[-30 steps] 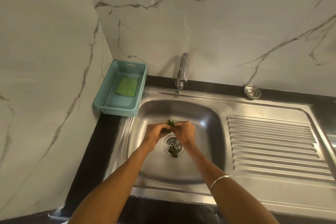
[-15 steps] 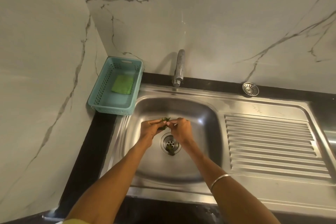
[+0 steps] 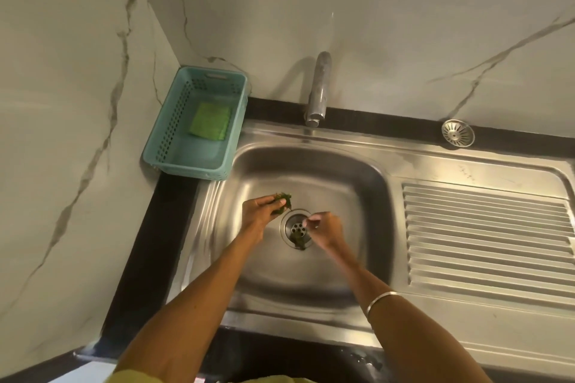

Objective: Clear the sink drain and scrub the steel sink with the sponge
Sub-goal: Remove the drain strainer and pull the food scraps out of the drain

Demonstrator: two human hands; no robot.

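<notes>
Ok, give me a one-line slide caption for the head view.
Left hand holds green scraps while right hand reaches toward the drain; sponge waits in the basket.

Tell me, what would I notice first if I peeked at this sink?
Probably the two hands over the middle of the shiny steel sink: the left hand grips a clump of green leafy scraps, while the right hand reaches at the round drain, where a dark bit remains. Next, the bright green sponge lying in the teal basket at the left corner.
</notes>
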